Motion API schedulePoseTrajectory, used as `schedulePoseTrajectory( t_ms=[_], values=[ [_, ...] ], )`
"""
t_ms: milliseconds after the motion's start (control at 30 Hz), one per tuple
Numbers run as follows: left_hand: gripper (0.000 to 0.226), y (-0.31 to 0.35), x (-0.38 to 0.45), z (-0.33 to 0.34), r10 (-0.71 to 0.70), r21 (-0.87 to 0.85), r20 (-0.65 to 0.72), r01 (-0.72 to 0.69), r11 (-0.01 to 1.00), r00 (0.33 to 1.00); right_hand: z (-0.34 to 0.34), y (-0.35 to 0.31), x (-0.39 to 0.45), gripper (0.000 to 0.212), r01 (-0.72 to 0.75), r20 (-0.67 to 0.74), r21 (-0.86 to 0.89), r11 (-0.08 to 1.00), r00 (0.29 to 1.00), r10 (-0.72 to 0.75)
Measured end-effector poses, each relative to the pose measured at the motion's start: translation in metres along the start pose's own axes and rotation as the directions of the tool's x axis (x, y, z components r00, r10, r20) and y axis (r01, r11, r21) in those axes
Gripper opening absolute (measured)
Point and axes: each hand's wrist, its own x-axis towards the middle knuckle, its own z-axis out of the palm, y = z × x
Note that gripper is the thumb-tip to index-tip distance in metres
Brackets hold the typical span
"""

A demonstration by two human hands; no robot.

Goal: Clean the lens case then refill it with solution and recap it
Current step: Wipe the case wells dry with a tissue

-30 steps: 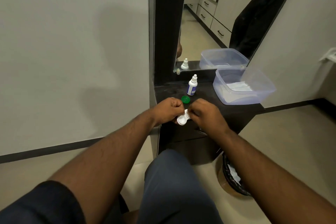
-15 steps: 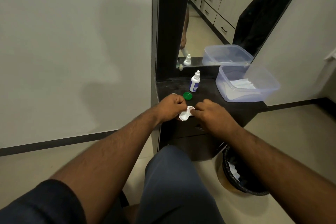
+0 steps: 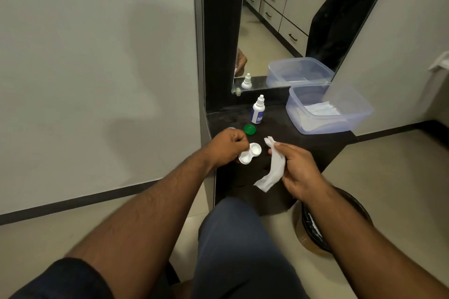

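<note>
So the left hand (image 3: 227, 147) is gripping the white lens case (image 3: 250, 153) by its near-left end, fingers curled round it, and the case is sticking out toward the right hand (image 3: 300, 170), with both wells facing up and uncapped. Its long axis is running diagonally, from near-left up to far-right. The right hand is sitting just beside it, apart from the case, pinching a white tissue (image 3: 273, 167) that's hanging down out of the fingers. The two hands are near each other but not touching.

I'm guessing the wiping is about done and the refill is coming. The solution bottle (image 3: 258, 110) is standing upright beyond both hands, a bit closer to the right one, but that hand is full of tissue. The green cap (image 3: 249, 129) is lying just past the left hand's knuckles. There's maybe a second cap peeking out behind that hand, can't tell.

All of it is happening over a small dark counter (image 3: 315, 143) under a mirror (image 3: 279, 19), with a clear plastic tub (image 3: 329, 111) off to the far right and a lined bin (image 3: 315, 233) on the floor below the right forearm
</note>
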Motion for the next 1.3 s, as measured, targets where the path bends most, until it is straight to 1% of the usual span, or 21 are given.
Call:
schedulePoseTrajectory(
  t_ms=[67,100,167,200,267,367,500,600,700,767,833,900,933,967,1000,1033,1067,1133,1200,1267,1300],
  values=[
    [0.023,0.0,0.0,0.0,0.005,-0.007,0.002,-0.005,1.0,1.0,0.0,0.001,-0.001,0.016,0.241,0.063,-0.282,0.929,0.971,-0.232],
    [0.023,0.0,0.0,0.0,0.002,-0.01,0.004,-0.002,1.0,1.0,0.0,0.001,-0.001,0.017,0.404,0.143,-0.45,0.796,0.913,-0.383],
    [0.023,0.001,0.0,0.0,-0.007,-0.018,0.008,0.007,1.0,1.0,-0.004,0.0,0.005,0.015,0.674,0.385,-0.633,0.382,0.701,-0.6],
    [0.024,0.001,0.0,0.001,-0.01,-0.022,0.008,0.011,1.0,1.0,-0.005,0.0,0.01,0.014,0.751,0.518,-0.636,0.177,0.586,-0.624],
    [0.024,0.001,0.001,0.0,-0.013,-0.026,0.01,0.013,1.0,1.0,-0.006,-0.003,0.018,0.015,0.806,0.714,-0.583,-0.102,0.449,-0.537],
    [0.022,0.002,0.0,-0.002,-0.019,-0.041,0.025,0.02,0.999,0.999,-0.002,-0.019,0.027,0.02,0.844,0.911,-0.397,-0.361,0.313,-0.269],
    [0.023,0.002,0.0,-0.002,-0.018,-0.048,0.029,0.02,0.999,0.999,0.001,-0.051,0.034,0.045,0.727,0.97,-0.067,-0.683,0.209,0.127],
    [0.026,0.002,0.001,-0.002,-0.016,-0.06,0.032,0.018,0.998,0.999,0.001,-0.056,0.031,0.047,0.673,0.964,-0.01,-0.74,0.202,0.17],
    [0.027,0.003,0.003,-0.002,-0.031,-0.051,0.035,0.033,0.998,0.999,-0.002,-0.042,0.025,0.035,0.646,0.97,-0.1,-0.757,0.234,0.071],
    [0.027,0.005,0.003,-0.001,-0.033,-0.044,0.026,0.034,0.998,0.999,-0.001,-0.03,0.017,0.028,0.664,0.938,-0.266,-0.699,0.344,-0.03],
    [0.028,0.005,0.002,0.0,-0.024,-0.034,0.018,0.024,0.999,1.0,0.004,-0.02,0.01,0.022,0.7,0.814,-0.566,-0.435,0.557,-0.164],
    [0.027,0.005,0.002,-0.001,-0.012,-0.02,0.018,0.012,1.0,1.0,0.007,-0.012,0.009,0.019,0.673,0.635,-0.738,0.045,0.716,-0.29],
    [0.027,0.005,0.002,-0.001,-0.011,-0.012,0.02,0.012,1.0,1.0,0.007,-0.009,0.009,0.018,0.626,0.553,-0.733,0.268,0.777,-0.301],
    [0.026,0.004,0.002,-0.001,-0.012,-0.003,0.024,0.012,1.0,1.0,0.006,-0.007,0.011,0.017,0.588,0.504,-0.696,0.413,0.809,-0.302],
    [0.025,0.004,0.002,-0.001,-0.014,0.006,0.027,0.014,1.0,1.0,0.004,-0.007,0.011,0.018,0.582,0.499,-0.67,0.462,0.813,-0.301],
    [0.025,0.004,0.001,-0.001,-0.015,0.008,0.03,0.015,1.0,0.999,0.001,-0.007,0.012,0.02,0.628,0.546,-0.657,0.418,0.778,-0.31],
    [0.025,0.004,0.001,-0.001,-0.014,0.003,0.033,0.014,1.0,0.999,-0.003,-0.008,0.015,0.025,0.701,0.625,-0.662,0.266,0.712,-0.319],
    [0.025,0.004,0.001,-0.001,-0.01,0.001,0.036,0.01,1.0,0.999,-0.01,-0.016,0.021,0.043,0.76,0.8,-0.598,-0.257,0.542,-0.258],
    [0.025,0.005,0.002,-0.001,-0.013,0.017,0.039,0.012,1.0,0.999,-0.009,-0.023,0.017,0.051,0.648,0.852,-0.506,-0.569,0.48,-0.21],
    [0.024,0.004,0.002,-0.001,-0.011,0.023,0.042,0.01,1.0,0.999,-0.001,-0.018,0.008,0.041,0.618,0.831,-0.536,-0.576,0.507,-0.23],
    [0.025,0.004,0.002,-0.001,-0.007,0.024,0.041,0.006,1.0,0.999,0.004,-0.015,0.004,0.034,0.647,0.792,-0.602,-0.468,0.558,-0.246]
  ],
)
